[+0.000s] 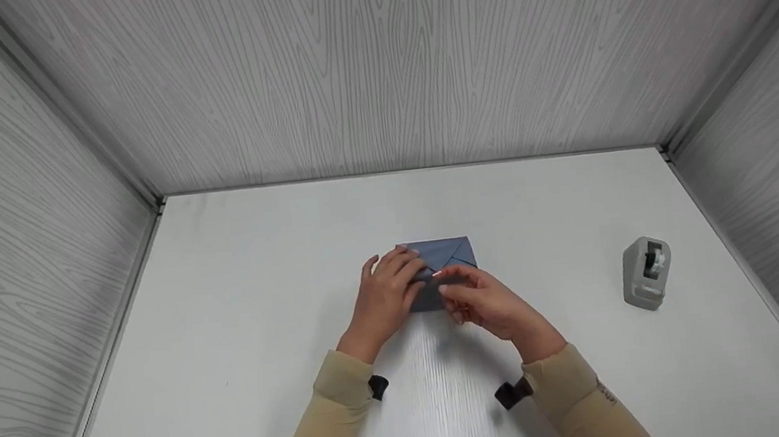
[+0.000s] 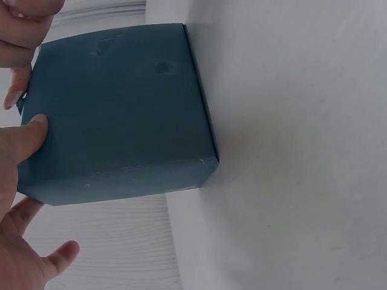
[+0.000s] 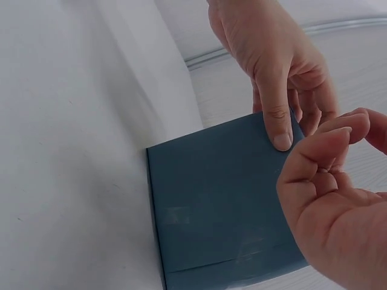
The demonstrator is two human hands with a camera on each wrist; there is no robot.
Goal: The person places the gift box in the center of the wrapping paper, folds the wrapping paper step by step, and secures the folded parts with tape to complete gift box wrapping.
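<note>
A small box wrapped in blue paper [image 1: 426,302] stands on the white table, its folded paper flaps [image 1: 447,251] forming a triangular pattern on top. My left hand [image 1: 387,296] grips the box at its left, thumb on the plain near face [image 2: 121,109] and fingers across the top. At the right of the top, my right hand [image 1: 489,306] touches the flaps with its index fingertip, the thumb a little apart from it. Its other fingers bend inward, close to the near face [image 3: 211,199]. The left wrist view shows that fingertip at the box's top edge.
A grey tape dispenser [image 1: 646,272] with a roll of tape stands on the right side of the table [image 1: 242,263]. Wood-grain panels [image 1: 381,67] wall the table in at the back and both sides. Dark wrist straps show at both cuffs.
</note>
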